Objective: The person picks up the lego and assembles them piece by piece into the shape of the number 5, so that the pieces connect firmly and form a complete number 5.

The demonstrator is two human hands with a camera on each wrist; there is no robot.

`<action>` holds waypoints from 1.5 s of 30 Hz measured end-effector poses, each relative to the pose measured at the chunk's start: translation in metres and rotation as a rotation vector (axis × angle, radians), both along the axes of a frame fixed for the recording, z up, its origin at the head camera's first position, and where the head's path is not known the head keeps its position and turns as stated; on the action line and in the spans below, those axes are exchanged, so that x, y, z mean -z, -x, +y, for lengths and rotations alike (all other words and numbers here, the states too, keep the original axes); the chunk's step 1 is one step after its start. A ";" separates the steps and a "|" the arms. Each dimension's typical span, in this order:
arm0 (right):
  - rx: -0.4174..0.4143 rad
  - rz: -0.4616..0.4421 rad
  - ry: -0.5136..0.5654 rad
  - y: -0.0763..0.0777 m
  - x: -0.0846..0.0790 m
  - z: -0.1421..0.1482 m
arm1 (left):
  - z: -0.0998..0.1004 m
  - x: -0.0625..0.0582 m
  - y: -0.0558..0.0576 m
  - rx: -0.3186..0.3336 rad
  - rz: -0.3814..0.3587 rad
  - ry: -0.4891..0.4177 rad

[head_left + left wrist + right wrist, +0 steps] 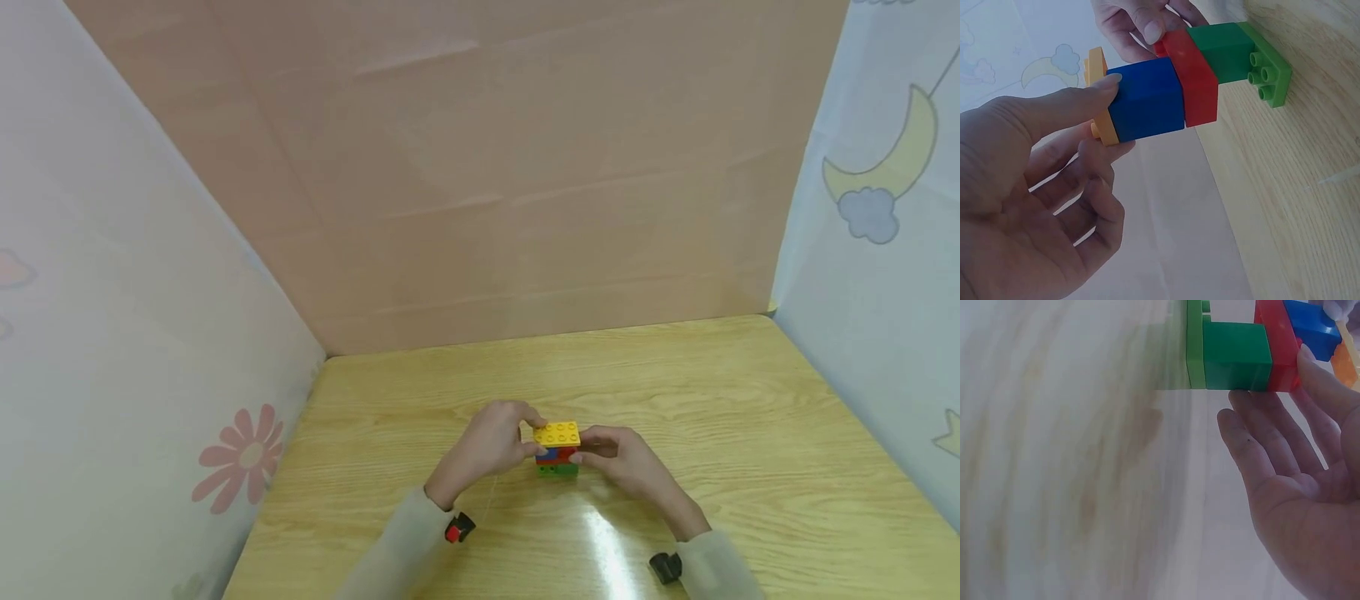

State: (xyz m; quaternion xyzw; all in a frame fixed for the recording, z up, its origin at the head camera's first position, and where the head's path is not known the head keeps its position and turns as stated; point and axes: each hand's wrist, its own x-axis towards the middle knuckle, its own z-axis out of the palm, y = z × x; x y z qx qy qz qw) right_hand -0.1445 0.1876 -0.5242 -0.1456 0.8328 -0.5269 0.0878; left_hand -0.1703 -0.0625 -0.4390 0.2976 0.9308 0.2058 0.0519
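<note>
A tower of toy building blocks stands between both hands. A thin yellow block [557, 434] forms its top, above a blue block [1147, 103]. Under the blue one lies a red block [1197, 81], then a green block [1237, 356], with a light green studded plate [1275, 72] at the bottom. My left hand [491, 437] pinches the yellow block from the left, its thumb tip overlapping the blue face. From the right, my right hand [626, 462] grips the red block, thumb on the near side and the other fingers behind it.
The tower's base plate is at the wooden table [712, 400]. A plain pinkish-brown sheet [525, 167] covers the back. Pale printed panels stand at the left [135, 292] and right [885, 317]. Dark wrist devices sit at both cuffs.
</note>
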 end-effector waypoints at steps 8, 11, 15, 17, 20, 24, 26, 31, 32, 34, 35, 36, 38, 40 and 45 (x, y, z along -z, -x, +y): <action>0.010 -0.010 -0.003 0.004 0.002 0.000 | 0.002 -0.006 0.004 -0.021 0.004 0.032; 0.010 -0.016 0.004 0.004 0.002 0.001 | 0.003 -0.008 0.004 -0.010 0.002 0.053; 0.003 -0.018 0.012 0.002 0.003 0.001 | 0.004 -0.009 0.004 -0.001 -0.005 0.071; 0.000 -0.018 0.016 0.003 0.002 0.001 | 0.003 -0.010 0.005 0.000 -0.001 0.077; -0.017 -0.030 0.037 0.001 -0.002 0.002 | 0.001 -0.009 0.007 0.013 0.006 0.088; -0.022 -0.027 0.038 -0.001 -0.006 0.004 | 0.000 -0.004 0.008 0.058 0.037 0.084; -0.035 -0.017 0.029 -0.001 -0.005 0.005 | 0.000 -0.003 0.008 0.065 0.043 0.073; -0.061 -0.014 0.021 0.003 -0.002 0.005 | -0.001 -0.001 0.007 0.042 0.044 0.053; -0.059 -0.016 0.021 0.003 -0.002 0.006 | -0.001 0.000 0.006 0.042 0.048 0.050; -0.047 -0.025 0.030 0.003 -0.002 0.006 | -0.001 0.001 0.005 0.045 0.059 0.040; -0.042 -0.030 0.037 0.003 -0.002 0.007 | -0.001 0.001 0.004 0.047 0.067 0.037; -0.045 -0.037 0.047 0.003 -0.001 0.007 | -0.001 0.001 0.004 0.047 0.069 0.033; -0.046 -0.052 0.066 0.002 -0.001 0.006 | -0.001 0.002 0.003 0.045 0.064 0.026; -0.046 -0.066 0.079 0.002 0.000 0.006 | -0.001 0.002 0.003 0.043 0.053 0.022; -0.043 -0.060 0.073 0.000 -0.003 0.007 | 0.000 0.002 0.003 0.039 0.034 0.005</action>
